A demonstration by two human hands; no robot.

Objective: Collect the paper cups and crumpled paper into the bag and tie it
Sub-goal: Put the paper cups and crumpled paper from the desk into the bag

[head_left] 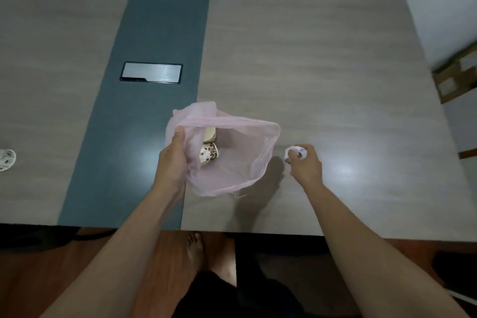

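The pink bag (232,157) is gripped open by the left hand (173,160); beside it, crumpled paper (295,152) is clutched by the right hand (307,164).

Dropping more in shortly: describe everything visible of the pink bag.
The pink bag is thin, see-through plastic, untied, resting on the table with its mouth wide open. The left hand grips its left rim. Two patterned paper cups lie inside. The right hand, holding crumpled paper, is apart from it.

Cropped by left edge, unidentifiable: white object (6,159). Largely covered by fingers (309,150) of right hand (307,166): crumpled paper (294,150). Partly veiled behind bag (240,162) film: paper cups (209,153). Blurred, cropped at right: cardboard boxes (456,72).
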